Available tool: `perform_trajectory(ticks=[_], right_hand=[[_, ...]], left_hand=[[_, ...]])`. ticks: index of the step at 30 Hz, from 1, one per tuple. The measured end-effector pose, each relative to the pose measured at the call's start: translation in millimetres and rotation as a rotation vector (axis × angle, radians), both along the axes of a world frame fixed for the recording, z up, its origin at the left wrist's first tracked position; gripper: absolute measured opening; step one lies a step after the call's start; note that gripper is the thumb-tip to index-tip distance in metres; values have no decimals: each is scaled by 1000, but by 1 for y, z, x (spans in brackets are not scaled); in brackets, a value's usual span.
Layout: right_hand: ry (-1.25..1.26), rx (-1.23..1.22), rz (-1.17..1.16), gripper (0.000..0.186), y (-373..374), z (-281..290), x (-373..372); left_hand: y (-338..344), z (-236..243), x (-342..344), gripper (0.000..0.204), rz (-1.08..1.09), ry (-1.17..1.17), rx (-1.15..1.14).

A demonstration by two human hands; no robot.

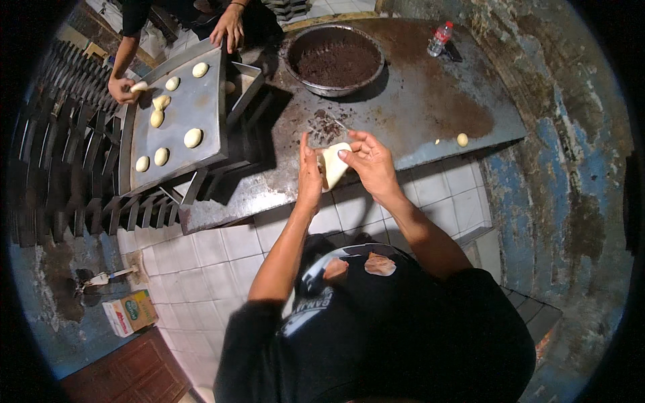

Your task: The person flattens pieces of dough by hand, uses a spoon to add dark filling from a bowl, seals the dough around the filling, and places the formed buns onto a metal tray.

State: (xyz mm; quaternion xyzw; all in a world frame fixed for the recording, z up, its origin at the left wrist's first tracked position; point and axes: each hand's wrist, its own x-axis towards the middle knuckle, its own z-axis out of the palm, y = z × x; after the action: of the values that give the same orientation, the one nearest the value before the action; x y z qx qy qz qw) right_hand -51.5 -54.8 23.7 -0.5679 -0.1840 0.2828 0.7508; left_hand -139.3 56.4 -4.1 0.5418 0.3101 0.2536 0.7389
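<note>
A flattened piece of pale dough [334, 168] hangs between my hands over the near edge of the table. My left hand [310, 176] supports its left side, fingers pointing up and the palm turned inward. On the other side, my right hand [373, 168] grips the dough's upper edge, thumb on its face. Whether any filling lies inside the dough cannot be seen. Just beyond my hands are dark brown crumbs [324, 127] and a thin stick-like utensil [341, 124], partly hidden. A wide metal bowl [287, 67] of dark crumbly filling [339, 64] stands farther back.
At left, a metal tray [181, 114] carries several dough pieces and rests on stacked trays. Another person's hands [228, 30] are at it, one holding dough [139, 86]. A small dough ball [462, 140] lies near the table's right edge; a bottle [440, 40] stands behind.
</note>
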Motion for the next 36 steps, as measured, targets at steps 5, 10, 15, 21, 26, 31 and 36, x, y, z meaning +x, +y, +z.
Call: perform_trajectory(ticks=[5,10,15,21,26,31,36], right_hand=[[-669,-483,244,23,-6,-84,-4],[-522,-413,325,17,47,-117,74],[-1021,-957,-93,25,101,-224,161],[-759,-617,250,16,134,-143,182],[-1040,-744,257,14,184,-109,267],[-1113,-973,502,14,246,-163,305],[-651,-666,724,19,226,-129,336]], left_hand=[[-21,-85,-31,25,-331,478,-3],[0,-89,-16,31,-259,197,-72],[53,-53,38,87,-357,193,216],[131,-50,84,67,-170,182,167],[187,-45,134,49,-225,321,367],[217,-55,164,64,-68,341,309],[240,-85,171,42,-37,354,340]])
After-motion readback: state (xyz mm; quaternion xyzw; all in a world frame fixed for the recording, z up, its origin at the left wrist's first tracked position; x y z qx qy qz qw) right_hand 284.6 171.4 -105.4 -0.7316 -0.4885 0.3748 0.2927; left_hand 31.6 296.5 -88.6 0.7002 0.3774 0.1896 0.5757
